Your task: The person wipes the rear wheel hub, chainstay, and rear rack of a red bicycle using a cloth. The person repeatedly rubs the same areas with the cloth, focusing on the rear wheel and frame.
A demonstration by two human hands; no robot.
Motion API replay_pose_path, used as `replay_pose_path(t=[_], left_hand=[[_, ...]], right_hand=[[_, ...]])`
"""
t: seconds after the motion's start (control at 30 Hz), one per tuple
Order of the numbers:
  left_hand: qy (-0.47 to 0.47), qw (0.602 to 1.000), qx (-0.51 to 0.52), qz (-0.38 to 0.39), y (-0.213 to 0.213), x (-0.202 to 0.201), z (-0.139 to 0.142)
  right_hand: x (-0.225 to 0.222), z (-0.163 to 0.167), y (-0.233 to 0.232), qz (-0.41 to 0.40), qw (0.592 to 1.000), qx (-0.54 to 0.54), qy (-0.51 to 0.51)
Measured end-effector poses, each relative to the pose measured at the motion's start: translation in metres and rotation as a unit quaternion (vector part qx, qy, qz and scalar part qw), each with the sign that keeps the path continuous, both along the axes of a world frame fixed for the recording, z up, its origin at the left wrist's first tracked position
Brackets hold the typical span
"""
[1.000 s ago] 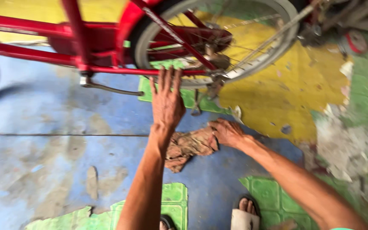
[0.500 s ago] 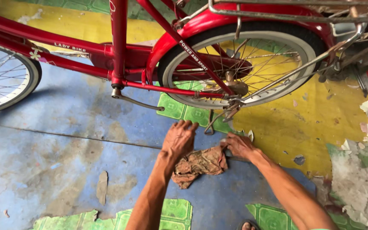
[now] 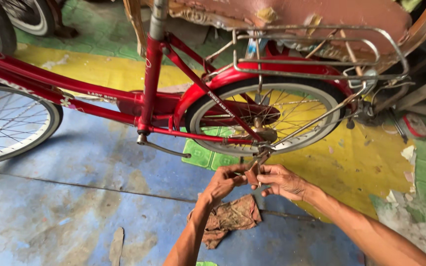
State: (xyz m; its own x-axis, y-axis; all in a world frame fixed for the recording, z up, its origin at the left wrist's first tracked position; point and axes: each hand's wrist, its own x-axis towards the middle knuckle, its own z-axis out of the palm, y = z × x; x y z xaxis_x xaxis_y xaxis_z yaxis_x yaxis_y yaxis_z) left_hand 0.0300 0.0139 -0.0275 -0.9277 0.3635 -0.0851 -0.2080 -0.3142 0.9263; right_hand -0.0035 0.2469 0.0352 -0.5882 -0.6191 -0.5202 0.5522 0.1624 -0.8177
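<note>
A red bicycle stands across the painted floor, its rear wheel in the middle of the view under a metal rear rack. My left hand and my right hand meet just below the rear wheel, where the kickstand hangs down. Both hands close their fingers around a small rusty brown part at the foot of the kickstand. A dirty brown rag lies on the floor directly below my hands, touched by neither.
The front wheel sits at the left edge. A bare crank arm sticks out under the frame. Worn brown furniture stands behind the bicycle. A red-rimmed round object lies at the right. The floor is blue, yellow and green, with flaking paint.
My hands have left the rag on the floor and risen to the kickstand, where they now grip a small part. The view has tilted up, showing more of the bicycle.
</note>
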Motion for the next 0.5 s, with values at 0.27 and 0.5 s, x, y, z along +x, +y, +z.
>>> replay_pose_path(t=[0.27,0.5], left_hand=[[-0.003,0.997,-0.039,0.060,-0.028,-0.003,-0.004],[-0.026,0.993,-0.044,0.108,-0.031,-0.013,-0.010]], right_hand=[[-0.003,-0.015,-0.026,-0.067,0.996,-0.062,0.009],[-0.005,-0.021,-0.052,-0.120,0.980,0.044,0.150]])
